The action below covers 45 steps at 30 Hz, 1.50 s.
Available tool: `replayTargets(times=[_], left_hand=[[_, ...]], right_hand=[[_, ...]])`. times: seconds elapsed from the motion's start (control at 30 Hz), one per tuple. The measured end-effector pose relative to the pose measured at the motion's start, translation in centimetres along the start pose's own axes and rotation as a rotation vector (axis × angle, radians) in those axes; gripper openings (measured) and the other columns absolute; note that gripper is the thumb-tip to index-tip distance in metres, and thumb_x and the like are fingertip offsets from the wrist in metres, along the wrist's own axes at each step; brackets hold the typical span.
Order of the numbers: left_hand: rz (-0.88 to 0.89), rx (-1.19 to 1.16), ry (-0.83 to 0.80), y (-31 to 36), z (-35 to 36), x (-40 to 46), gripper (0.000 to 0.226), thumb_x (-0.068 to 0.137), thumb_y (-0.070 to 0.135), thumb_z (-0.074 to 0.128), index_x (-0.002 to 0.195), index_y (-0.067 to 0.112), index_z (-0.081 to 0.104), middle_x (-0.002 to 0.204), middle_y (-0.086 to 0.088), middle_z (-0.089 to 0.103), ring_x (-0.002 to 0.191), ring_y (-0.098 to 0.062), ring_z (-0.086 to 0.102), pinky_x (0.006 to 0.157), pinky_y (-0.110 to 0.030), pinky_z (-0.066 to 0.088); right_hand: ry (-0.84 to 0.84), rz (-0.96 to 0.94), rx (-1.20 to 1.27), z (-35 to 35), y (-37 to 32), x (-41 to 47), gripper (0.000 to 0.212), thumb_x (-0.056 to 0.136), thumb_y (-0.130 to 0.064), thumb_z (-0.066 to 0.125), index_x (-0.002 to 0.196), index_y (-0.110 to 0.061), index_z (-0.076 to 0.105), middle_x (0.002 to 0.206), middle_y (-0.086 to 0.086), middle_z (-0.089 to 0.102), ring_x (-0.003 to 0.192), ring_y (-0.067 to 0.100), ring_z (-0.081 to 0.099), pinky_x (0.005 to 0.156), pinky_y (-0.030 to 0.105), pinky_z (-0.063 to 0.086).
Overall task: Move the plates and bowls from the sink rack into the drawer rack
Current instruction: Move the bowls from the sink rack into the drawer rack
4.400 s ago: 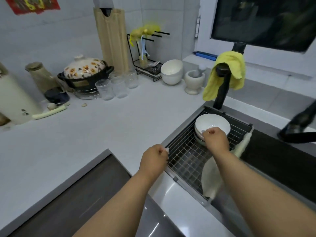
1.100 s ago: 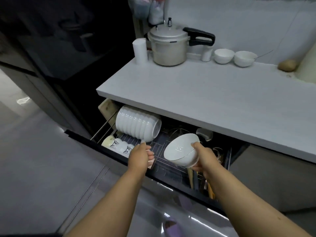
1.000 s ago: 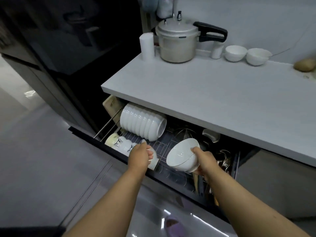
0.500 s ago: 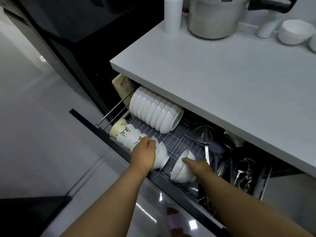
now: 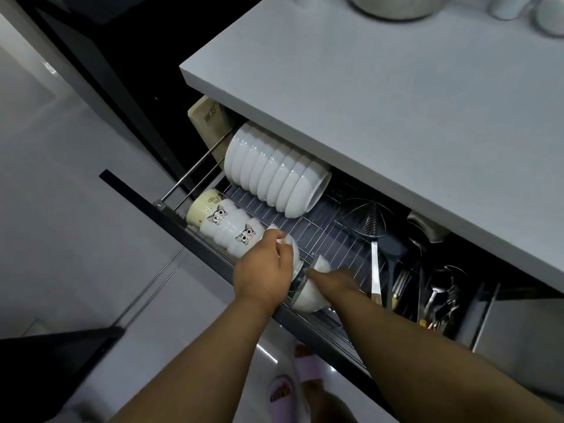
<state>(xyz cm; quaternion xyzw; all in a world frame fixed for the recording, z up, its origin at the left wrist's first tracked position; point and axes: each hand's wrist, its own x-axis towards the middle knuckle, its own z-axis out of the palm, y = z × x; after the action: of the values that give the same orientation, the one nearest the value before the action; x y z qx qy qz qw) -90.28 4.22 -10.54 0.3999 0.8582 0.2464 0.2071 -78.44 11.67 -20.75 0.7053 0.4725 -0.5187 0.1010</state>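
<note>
The drawer rack (image 5: 329, 236) is pulled out under the white counter. My right hand (image 5: 331, 280) holds a white bowl (image 5: 308, 297) on its side at the rack's front edge. Just left of it, my left hand (image 5: 264, 270) grips the rim of the last small white bowl (image 5: 291, 250) in a front row of small bowls (image 5: 232, 227) with cat pictures. A row of larger white bowls (image 5: 274, 175) stands on edge at the back of the rack. The sink rack is out of view.
Right of the wire rack lie a wire strainer (image 5: 366, 219), a spatula (image 5: 393, 250) and other utensils (image 5: 439, 297). A wooden board (image 5: 209, 119) stands at the drawer's far left. The white counter (image 5: 396, 96) overhangs the drawer. My feet in slippers (image 5: 293, 383) are below.
I carried the bowl from the sink rack to the drawer. In the last half second my right hand lowered it onto the rack, close to the bowl my left hand holds.
</note>
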Motion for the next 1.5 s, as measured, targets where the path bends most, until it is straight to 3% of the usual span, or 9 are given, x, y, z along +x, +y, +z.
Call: replayTargets(times=[0.33, 0.47, 0.6, 0.77, 0.87, 0.93, 1.0, 1.2, 1.5], left_hand=[[0.033, 0.016, 0.012, -0.5, 0.6, 0.0, 0.032, 0.098, 0.041, 0.037, 0.116, 0.021, 0.055, 0.09, -0.002, 0.07, 0.084, -0.024, 0.064, 0.07, -0.033, 0.051], [0.029, 0.03, -0.003, -0.4, 0.6, 0.1, 0.033, 0.099, 0.042, 0.035, 0.117, 0.022, 0.054, 0.092, -0.001, 0.07, 0.086, -0.026, 0.064, 0.073, -0.036, 0.052], [0.013, 0.044, -0.028, -0.4, 0.5, 0.1, 0.032, 0.099, 0.043, 0.034, 0.115, 0.023, 0.053, 0.092, 0.0, 0.07, 0.086, -0.026, 0.064, 0.073, -0.035, 0.05], [-0.01, 0.053, -0.064, -0.5, 0.3, 0.2, 0.028, 0.099, 0.041, 0.034, 0.112, 0.025, 0.053, 0.091, 0.0, 0.07, 0.085, -0.027, 0.063, 0.073, -0.034, 0.049], [-0.041, -0.026, -0.16, -1.2, 0.4, 0.4, 0.024, 0.097, 0.044, 0.035, 0.106, 0.031, 0.053, 0.088, 0.005, 0.07, 0.084, -0.022, 0.065, 0.078, -0.037, 0.051], [-0.063, -0.143, -0.212, -1.1, 0.2, 0.4, 0.02, 0.097, 0.042, 0.039, 0.102, 0.03, 0.055, 0.081, 0.007, 0.069, 0.081, -0.018, 0.067, 0.081, -0.037, 0.052], [-0.104, -0.326, -0.238, -0.5, -0.2, 0.0, 0.016, 0.098, 0.032, 0.045, 0.098, 0.024, 0.058, 0.075, 0.006, 0.067, 0.071, -0.014, 0.065, 0.076, -0.033, 0.052], [-0.12, -0.545, -0.307, 1.4, -1.2, -2.2, 0.014, 0.098, 0.024, 0.048, 0.09, 0.022, 0.059, 0.066, 0.001, 0.064, 0.055, -0.009, 0.055, 0.058, -0.026, 0.045], [0.061, -0.528, -0.45, 6.9, -1.5, -6.3, 0.014, 0.098, 0.02, 0.046, 0.091, 0.017, 0.058, 0.065, -0.001, 0.064, 0.053, -0.01, 0.055, 0.054, -0.02, 0.044]], right_hand=[[-0.021, 0.036, 0.089, 1.0, -0.2, 0.5, 0.091, 0.076, -0.057, 0.065, 0.141, -0.003, 0.033, 0.141, 0.017, 0.046, 0.124, 0.036, 0.051, 0.096, 0.043, 0.049], [-0.05, 0.024, 0.047, 0.3, -0.7, 0.5, 0.088, 0.083, -0.057, 0.058, 0.144, -0.001, 0.03, 0.144, 0.017, 0.043, 0.126, 0.034, 0.049, 0.082, 0.033, 0.045], [-0.016, -0.012, 0.058, -0.4, -1.3, 0.0, 0.089, 0.082, -0.063, 0.054, 0.144, -0.004, 0.031, 0.146, 0.013, 0.043, 0.129, 0.032, 0.046, 0.1, 0.038, 0.042], [0.058, -0.103, 0.081, -1.9, -2.5, -1.3, 0.089, 0.08, -0.07, 0.048, 0.141, -0.007, 0.039, 0.14, 0.013, 0.048, 0.126, 0.034, 0.048, 0.101, 0.038, 0.041], [0.07, -0.197, 0.171, -3.2, -2.8, -1.8, 0.066, 0.082, -0.067, 0.049, 0.112, -0.009, 0.059, 0.117, 0.011, 0.06, 0.108, 0.026, 0.056, 0.094, 0.035, 0.042], [0.078, -0.254, 0.295, -4.1, -2.8, -2.6, 0.046, 0.084, -0.061, 0.053, 0.078, -0.015, 0.057, 0.09, 0.009, 0.06, 0.085, 0.023, 0.056, 0.084, 0.034, 0.045], [0.095, -0.288, 0.419, -5.0, -2.5, -3.6, 0.042, 0.086, -0.054, 0.056, 0.067, -0.017, 0.053, 0.074, 0.009, 0.059, 0.073, 0.025, 0.054, 0.075, 0.035, 0.044], [0.084, -0.307, 0.659, -8.0, -1.5, -7.9, 0.033, 0.094, -0.042, 0.053, 0.084, -0.011, 0.058, 0.072, 0.011, 0.062, 0.061, 0.021, 0.055, 0.059, 0.03, 0.044], [0.186, -0.342, 0.855, -12.3, 2.9, -16.0, 0.033, 0.099, -0.033, 0.047, 0.096, -0.003, 0.06, 0.07, 0.011, 0.061, 0.057, 0.018, 0.053, 0.055, 0.026, 0.044]])
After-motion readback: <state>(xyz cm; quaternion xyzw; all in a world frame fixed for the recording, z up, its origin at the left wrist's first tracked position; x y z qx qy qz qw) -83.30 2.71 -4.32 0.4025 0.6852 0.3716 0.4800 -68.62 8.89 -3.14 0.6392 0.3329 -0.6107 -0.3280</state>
